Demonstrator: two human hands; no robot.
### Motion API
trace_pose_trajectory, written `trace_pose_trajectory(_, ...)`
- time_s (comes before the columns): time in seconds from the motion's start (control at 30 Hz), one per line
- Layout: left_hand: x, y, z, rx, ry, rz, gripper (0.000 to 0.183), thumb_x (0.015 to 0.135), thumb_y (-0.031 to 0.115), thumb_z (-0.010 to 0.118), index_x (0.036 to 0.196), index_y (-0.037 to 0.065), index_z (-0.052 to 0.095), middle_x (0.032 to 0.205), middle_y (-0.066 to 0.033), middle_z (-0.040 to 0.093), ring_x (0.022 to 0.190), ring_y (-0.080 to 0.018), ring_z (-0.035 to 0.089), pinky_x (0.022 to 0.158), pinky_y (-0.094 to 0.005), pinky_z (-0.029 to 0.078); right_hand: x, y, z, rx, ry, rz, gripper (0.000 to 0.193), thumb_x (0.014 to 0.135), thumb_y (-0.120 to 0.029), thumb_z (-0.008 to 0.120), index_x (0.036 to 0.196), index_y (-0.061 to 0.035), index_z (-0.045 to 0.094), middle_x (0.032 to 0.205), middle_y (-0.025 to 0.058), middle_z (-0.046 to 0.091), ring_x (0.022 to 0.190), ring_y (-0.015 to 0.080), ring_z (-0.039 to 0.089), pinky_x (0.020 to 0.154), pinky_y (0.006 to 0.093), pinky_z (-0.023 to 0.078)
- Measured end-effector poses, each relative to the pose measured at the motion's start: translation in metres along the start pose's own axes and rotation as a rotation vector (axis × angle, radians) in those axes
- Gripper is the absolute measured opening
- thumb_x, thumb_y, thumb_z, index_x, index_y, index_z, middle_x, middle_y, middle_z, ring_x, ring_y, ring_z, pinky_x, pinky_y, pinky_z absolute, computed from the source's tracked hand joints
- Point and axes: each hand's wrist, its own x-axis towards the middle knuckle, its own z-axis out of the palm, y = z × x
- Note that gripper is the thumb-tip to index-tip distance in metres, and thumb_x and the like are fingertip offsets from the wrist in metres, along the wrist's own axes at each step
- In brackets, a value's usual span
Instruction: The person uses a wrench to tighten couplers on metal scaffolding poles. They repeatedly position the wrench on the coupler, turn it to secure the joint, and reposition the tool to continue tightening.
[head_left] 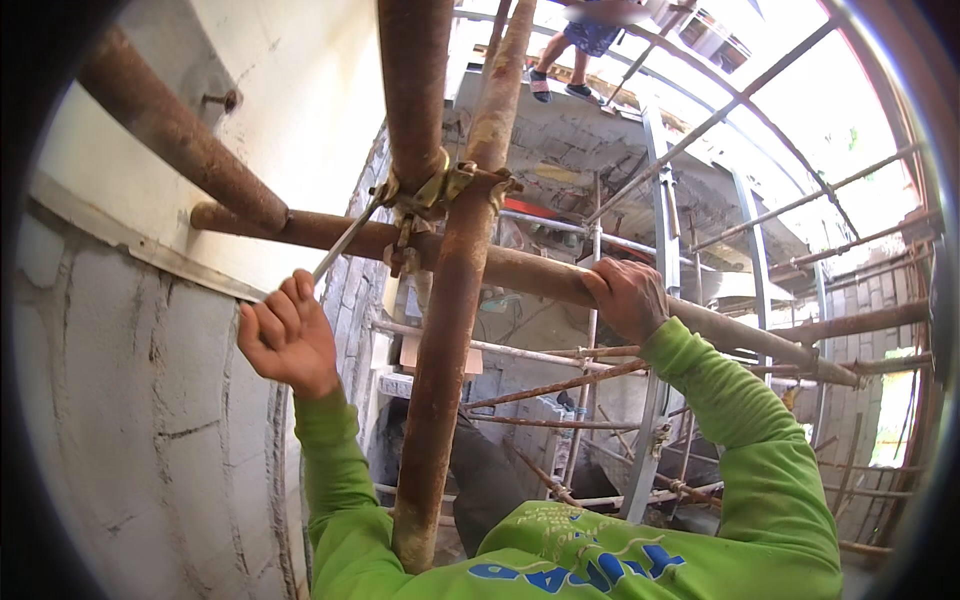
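My left hand (291, 335) is closed round the end of a long metal wrench (347, 242). The wrench slants up to a scaffold clamp (425, 190), and its far end meets a bolt on the clamp's left side. That clamp sits where several rusty pipes cross. My right hand (630, 298) is wrapped over a horizontal scaffold pipe (540, 276), to the right of the joint. An upright rusty pipe (446, 390) runs down between my arms, close to my chest. Both forearms are in green sleeves.
A grey block wall (150, 400) stands close on the left, below a pale wall. Another rusty pipe (185, 135) slants in at upper left. Scaffold poles and a metal upright (655, 400) fill the right side, over a drop. A person's legs (565, 65) stand on a ledge above.
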Motion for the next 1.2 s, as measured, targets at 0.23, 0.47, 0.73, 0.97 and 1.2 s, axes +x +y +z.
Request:
trace_pose_trajectory(0.23, 0.033, 0.004, 0.003, 0.328, 0.574, 0.128, 0.044, 0.101, 0.023, 0.037, 0.062, 0.017, 0.017, 0.057, 0.0013, 0.013, 0.057, -0.0125, 0.017, 0.070, -0.0325, 0.037, -0.002, 0.000, -0.004, 0.000, -0.052, 0.015, 0.031, 0.090, -0.033, 0.060, 0.073, -0.0066, 0.059, 0.063, 0.0136, 0.060, 0.061, 0.0323, 0.062, 0.060, 0.0434, 0.050)
trace_pose_trajectory(0.47, 0.127, 0.013, 0.043, 0.453, 0.290, -0.260, 0.044, 0.098, 0.036, 0.044, 0.064, 0.018, 0.022, 0.057, 0.0035, 0.019, 0.053, -0.0109, 0.018, 0.054, -0.0298, 0.024, 0.000, -0.003, -0.007, 0.046, -0.046, 0.037, 0.036, 0.090, -0.038, 0.060, 0.073, -0.0065, 0.060, 0.063, 0.0146, 0.061, 0.060, 0.0320, 0.063, 0.062, 0.0448, 0.050)
trace_pose_trajectory(0.73, 0.224, -0.060, 0.070, 0.739, 0.286, -0.557, 0.042, 0.098, 0.035, 0.036, 0.061, 0.018, 0.026, 0.052, 0.0028, 0.023, 0.042, -0.0116, 0.019, 0.043, -0.0306, 0.023, -0.004, 0.003, -0.005, 0.075, -0.005, 0.032, 0.041, 0.091, -0.041, 0.058, 0.069, -0.0068, 0.058, 0.062, 0.0136, 0.061, 0.059, 0.0300, 0.063, 0.061, 0.0422, 0.050)
trace_pose_trajectory(0.97, 0.224, -0.100, 0.019, 0.590, 0.025, -0.571, 0.056, 0.100, 0.053, 0.037, 0.139, 0.013, 0.040, 0.123, -0.0077, 0.052, 0.109, -0.0211, 0.055, 0.093, -0.0387, 0.049, -0.007, 0.008, -0.001, 0.083, -0.018, 0.068, 0.047, 0.094, -0.045, 0.052, 0.070, -0.0057, 0.059, 0.063, 0.0137, 0.062, 0.060, 0.0303, 0.064, 0.064, 0.0431, 0.051)
trace_pose_trajectory(1.2, 0.284, -0.144, -0.023, 0.259, 0.218, -1.045, 0.030, 0.102, 0.036, 0.031, 0.080, 0.017, 0.035, 0.058, 0.0034, 0.030, 0.044, -0.0124, 0.022, 0.042, -0.0309, 0.032, -0.004, 0.008, 0.000, 0.097, 0.014, 0.046, 0.048, 0.094, -0.045, 0.051, 0.069, -0.0045, 0.059, 0.061, 0.0153, 0.062, 0.058, 0.0304, 0.065, 0.063, 0.0416, 0.051)
